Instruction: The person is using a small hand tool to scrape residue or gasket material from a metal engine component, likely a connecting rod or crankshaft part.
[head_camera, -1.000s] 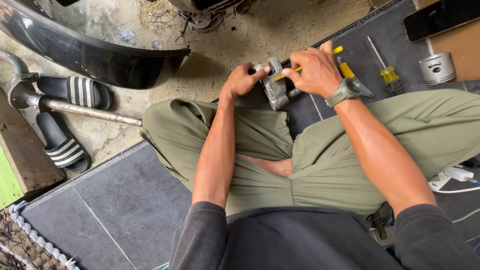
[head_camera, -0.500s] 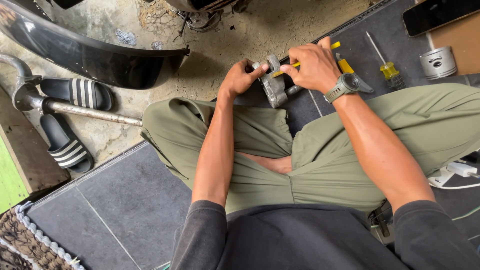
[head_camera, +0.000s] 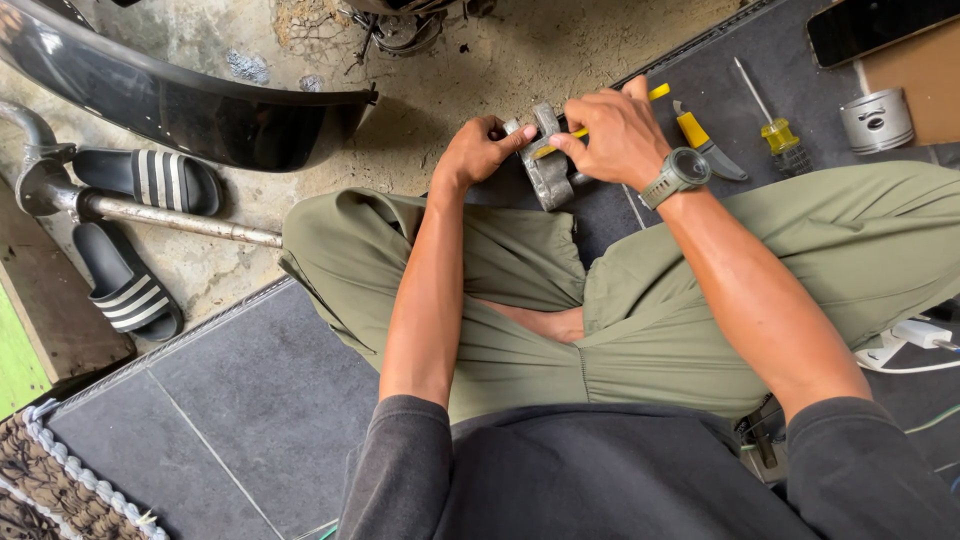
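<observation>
Grey metal part, dull and blocky, held between both hands.

left hand steadies metal part | right hand holds yellow tool

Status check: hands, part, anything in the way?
Left hand steadies grey metal part. Right hand holds yellow-handled tool against it. Knife and screwdriver lie apart.

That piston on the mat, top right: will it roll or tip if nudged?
The piston stands on its flat end on the mat, so probably stable. Knocked onto its round side, it would likely roll. Being metal, it's probably stiff and heavy for its size.
</observation>
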